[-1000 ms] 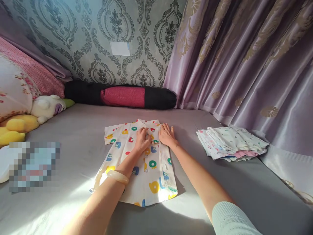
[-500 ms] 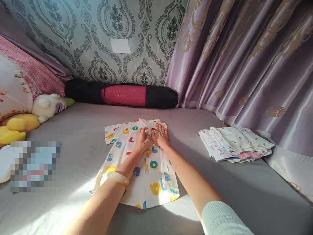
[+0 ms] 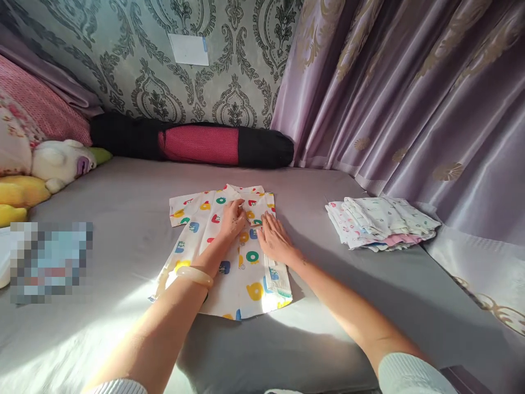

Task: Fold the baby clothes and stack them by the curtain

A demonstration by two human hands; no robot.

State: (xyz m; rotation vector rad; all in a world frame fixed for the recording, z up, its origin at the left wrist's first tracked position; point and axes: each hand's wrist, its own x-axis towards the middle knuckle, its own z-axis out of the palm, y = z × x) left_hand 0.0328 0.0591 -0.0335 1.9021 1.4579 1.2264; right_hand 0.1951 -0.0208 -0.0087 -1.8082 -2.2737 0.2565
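A white short-sleeved shirt [image 3: 233, 268] printed with red, yellow, green and blue figures lies spread on the grey sheet. Its right side is folded inward, while the left sleeve sticks out. My left hand [image 3: 233, 220] rests on the upper middle of the shirt, fingers bent and pressed together against the fabric; its fingertips are partly hidden. My right hand [image 3: 274, 238] lies flat on the folded right side, fingers stretched out and pointing up toward the sleeve. A pale bangle [image 3: 195, 276] circles my left forearm.
To the right lies a stack of folded patterned clothes [image 3: 381, 223]. A black and red bolster-shaped bag [image 3: 200, 143] runs along the wall. Plush toys [image 3: 61, 164] and a blurred-out flat item [image 3: 55, 260] are at the left. Purple curtains [image 3: 361, 93] hang at the right.
My right hand has slid down and a little outward along the shirt's right side. My left hand stays near the upper middle. The view has tilted slightly downward.
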